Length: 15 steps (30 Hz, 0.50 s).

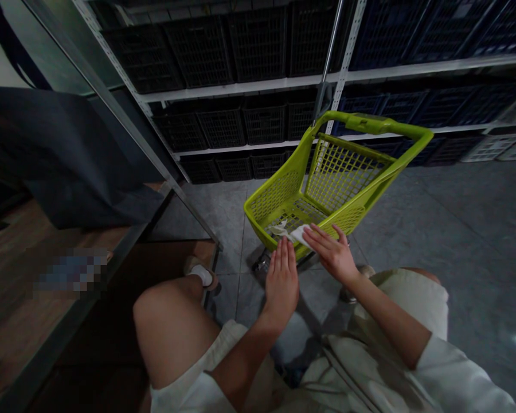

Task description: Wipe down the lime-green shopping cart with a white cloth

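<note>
A yellow-green plastic shopping cart [275, 192] stands on the floor in front of my knees. My right hand [333, 255] is at its near side, fingers over a folded white cloth or tissue [301, 234]; the thumb sticks out apart. My left hand [282, 281] stretches toward the cart's near corner with straight fingers side by side. Its fingertips lie close to the white piece, and whether they touch it or the rim I cannot tell. A crumpled whitish scrap [278, 229] shows inside the basket near the same corner.
Behind the cart, a white metal rack [241, 86] holds rows of black crates [258, 43] and blue crates [391, 34]. To the left stands a metal-framed wooden bench [21, 241] with dark fabric [81, 155] draped over it. Grey floor tiles [468, 229] extend right.
</note>
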Motion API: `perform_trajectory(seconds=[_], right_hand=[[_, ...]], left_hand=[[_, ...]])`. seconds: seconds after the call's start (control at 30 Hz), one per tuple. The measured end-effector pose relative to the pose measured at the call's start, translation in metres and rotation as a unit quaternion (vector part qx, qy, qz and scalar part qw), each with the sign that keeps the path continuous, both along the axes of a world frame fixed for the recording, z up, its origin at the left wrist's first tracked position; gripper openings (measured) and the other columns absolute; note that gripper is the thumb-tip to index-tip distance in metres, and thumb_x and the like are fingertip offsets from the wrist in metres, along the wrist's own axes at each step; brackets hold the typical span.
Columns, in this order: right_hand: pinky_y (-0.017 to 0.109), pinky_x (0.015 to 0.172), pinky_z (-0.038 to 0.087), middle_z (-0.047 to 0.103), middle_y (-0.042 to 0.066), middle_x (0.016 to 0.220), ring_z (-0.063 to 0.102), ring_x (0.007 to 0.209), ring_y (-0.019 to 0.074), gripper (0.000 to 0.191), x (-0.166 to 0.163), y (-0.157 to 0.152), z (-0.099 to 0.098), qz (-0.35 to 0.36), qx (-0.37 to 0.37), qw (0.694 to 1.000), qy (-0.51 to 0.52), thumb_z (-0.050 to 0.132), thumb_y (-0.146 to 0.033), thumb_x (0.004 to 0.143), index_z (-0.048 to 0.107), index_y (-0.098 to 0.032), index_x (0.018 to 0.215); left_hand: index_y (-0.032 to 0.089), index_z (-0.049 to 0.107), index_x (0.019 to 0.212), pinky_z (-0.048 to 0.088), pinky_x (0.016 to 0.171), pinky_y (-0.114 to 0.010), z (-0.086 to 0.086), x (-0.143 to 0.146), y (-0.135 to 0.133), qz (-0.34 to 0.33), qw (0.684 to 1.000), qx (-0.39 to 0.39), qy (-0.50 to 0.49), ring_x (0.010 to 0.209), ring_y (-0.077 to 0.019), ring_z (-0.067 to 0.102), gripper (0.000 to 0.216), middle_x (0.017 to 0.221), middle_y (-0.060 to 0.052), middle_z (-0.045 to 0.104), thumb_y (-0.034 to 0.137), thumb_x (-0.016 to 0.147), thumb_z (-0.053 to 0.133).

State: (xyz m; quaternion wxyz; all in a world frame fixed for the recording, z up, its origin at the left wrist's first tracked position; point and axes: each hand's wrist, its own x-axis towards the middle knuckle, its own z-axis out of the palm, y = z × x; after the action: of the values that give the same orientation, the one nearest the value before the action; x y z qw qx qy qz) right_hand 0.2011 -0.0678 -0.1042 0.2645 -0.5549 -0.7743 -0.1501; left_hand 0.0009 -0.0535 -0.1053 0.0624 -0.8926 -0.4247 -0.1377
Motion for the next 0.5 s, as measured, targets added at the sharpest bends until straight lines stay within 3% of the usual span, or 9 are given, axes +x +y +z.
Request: perform_trajectory(seconds=[0.13,0.23,0.4,0.5], right_hand=[[0.055,0.120,0.018,0.060,0.005,0.144,0.046,0.143,0.0248,0.067,0.043,0.013,0.001,-0.133,0.045,0.989,0.055,0.043,-0.004,0.086,0.045,-0.030,0.149],[0.057,0.119,0.020,0.061,0.007,0.143,0.045,0.143,0.0272,0.071,0.025,0.012,-0.003,-0.179,0.050,0.977,0.102,0.045,-0.004,0.082,0.046,-0.029,0.148],[0.050,0.122,0.019,0.057,0.010,0.147,0.046,0.142,0.0221,0.072,-0.053,-0.004,-0.006,-0.058,-0.003,0.996,0.072,0.040,-0.001,0.083,0.040,-0.023,0.152],[0.050,0.123,0.014,0.057,0.008,0.147,0.046,0.142,0.0206,0.069,-0.052,-0.006,-0.001,-0.001,-0.015,0.999,0.032,0.039,-0.002,0.086,0.041,-0.025,0.151]], left_hand=[[0.001,0.029,0.154,0.034,0.122,-0.041,-0.002,0.001,0.000,-0.002,1.000,-0.004,-0.001,0.153,-0.0277,0.022,0.069,0.163,-0.022,0.026,0.004,0.086,0.043],[-0.001,0.027,0.154,0.035,0.121,-0.043,-0.006,0.002,0.000,-0.004,1.000,-0.005,-0.003,0.154,-0.0278,0.020,0.070,0.163,-0.022,0.026,0.003,0.086,0.042],[0.000,0.027,0.154,0.032,0.123,-0.042,-0.008,0.002,0.001,0.009,1.000,-0.005,-0.004,0.154,-0.0267,0.020,0.068,0.163,-0.022,0.026,0.004,0.087,0.041],[0.002,0.027,0.155,0.031,0.123,-0.041,-0.006,0.000,0.000,0.011,1.000,-0.006,0.005,0.154,-0.0257,0.021,0.068,0.164,-0.021,0.026,0.004,0.088,0.041]])
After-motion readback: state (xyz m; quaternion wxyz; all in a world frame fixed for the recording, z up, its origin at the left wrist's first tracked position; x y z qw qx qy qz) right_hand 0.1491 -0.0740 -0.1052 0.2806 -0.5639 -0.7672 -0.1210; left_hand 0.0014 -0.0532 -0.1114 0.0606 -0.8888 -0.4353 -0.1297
